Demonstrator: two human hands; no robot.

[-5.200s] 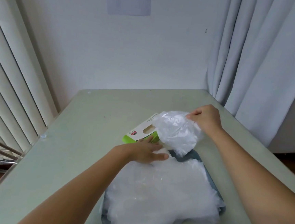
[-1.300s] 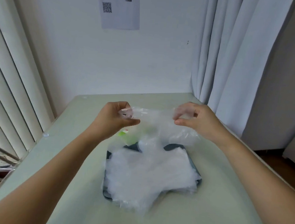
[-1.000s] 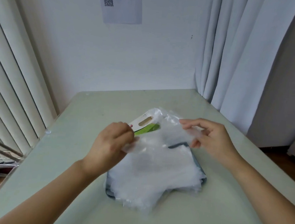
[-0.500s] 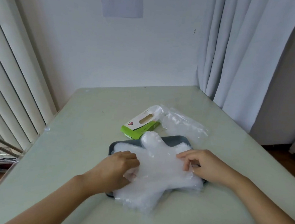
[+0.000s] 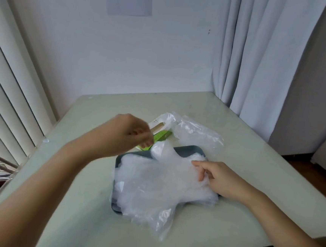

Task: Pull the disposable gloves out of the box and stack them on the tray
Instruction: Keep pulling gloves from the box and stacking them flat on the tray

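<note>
- Gloves (image 5: 153, 181), thin and see-through, lie in a loose heap on the dark tray (image 5: 187, 150) in the head view, the only one given; the heap spills past the tray's near edge onto the tabletop (image 5: 72, 204)
- Right hand (image 5: 222, 179) rests on the right side of the heap; its grip is nearly closed, with thumb and bent forefinger seeming to pinch a fold of the top glove
- Left hand (image 5: 129, 138) hangs above the tabletop just in front of the green and white box (image 5: 162, 134); it is blurred, with fingers curled downward, and I cannot tell whether its grip is empty or has hold of a scrap of film
- The box lies flat just behind the tray's far left corner, and crumpled clear plastic (image 5: 196, 134) sprawls from it to the right; whether that is more gloves or a wrapper is unclear
- Step in hand, as I judge it: a glove is being settled on the heap, and the left hand looks set to go to the box
- The next move calls for one hand to pin the light box while the other pinches a single layer and draws it out slowly, since the film clings and several may follow; then lay it flat on the heap, which already overhangs the near edge
</note>
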